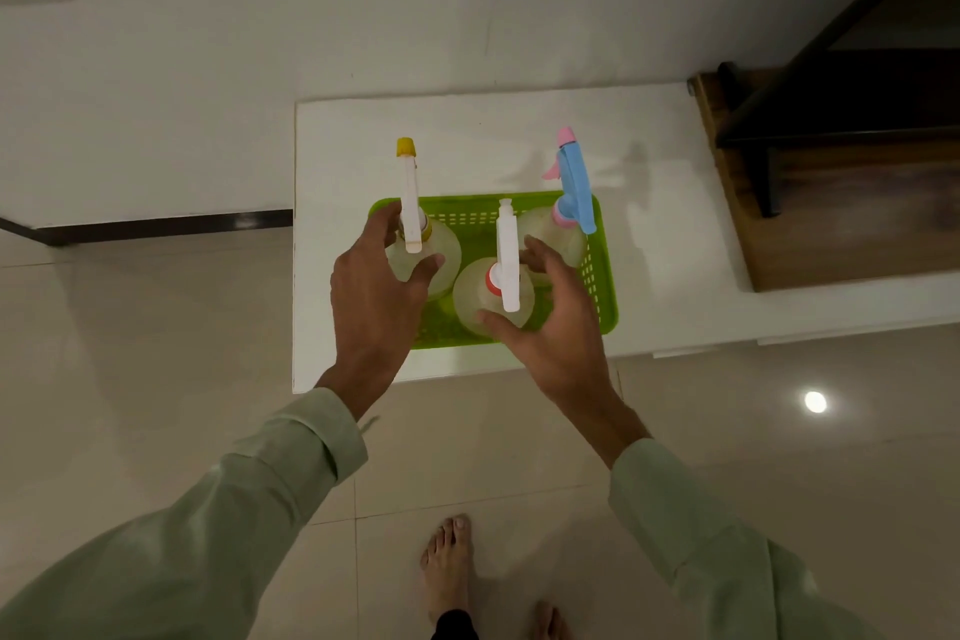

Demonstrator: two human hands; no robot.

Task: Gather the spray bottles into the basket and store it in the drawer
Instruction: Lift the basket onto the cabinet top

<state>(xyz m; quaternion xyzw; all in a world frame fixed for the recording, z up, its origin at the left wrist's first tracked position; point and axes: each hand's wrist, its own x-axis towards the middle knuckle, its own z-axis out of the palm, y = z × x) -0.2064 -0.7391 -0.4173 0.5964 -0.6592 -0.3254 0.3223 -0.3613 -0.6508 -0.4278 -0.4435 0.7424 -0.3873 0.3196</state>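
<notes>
A lime-green perforated basket (605, 276) sits on a white counter (670, 203). Three clear spray bottles stand upright in it. The left bottle (447, 252) has a white sprayer with a yellow nozzle, the middle bottle (480, 299) a white sprayer with a red collar, and the right bottle (569, 237) a blue and pink sprayer. My left hand (371, 296) curls around the left bottle, thumb and fingers touching its shoulder. My right hand (553, 322) cups the middle bottle from the right, fingers spread, thumb against its front.
The counter's front edge runs just before my wrists. A dark wooden shelf unit (831, 161) stands to the right of the counter. A white wall (260, 68) rises behind. Beige floor tiles and my bare feet (449, 572) lie below.
</notes>
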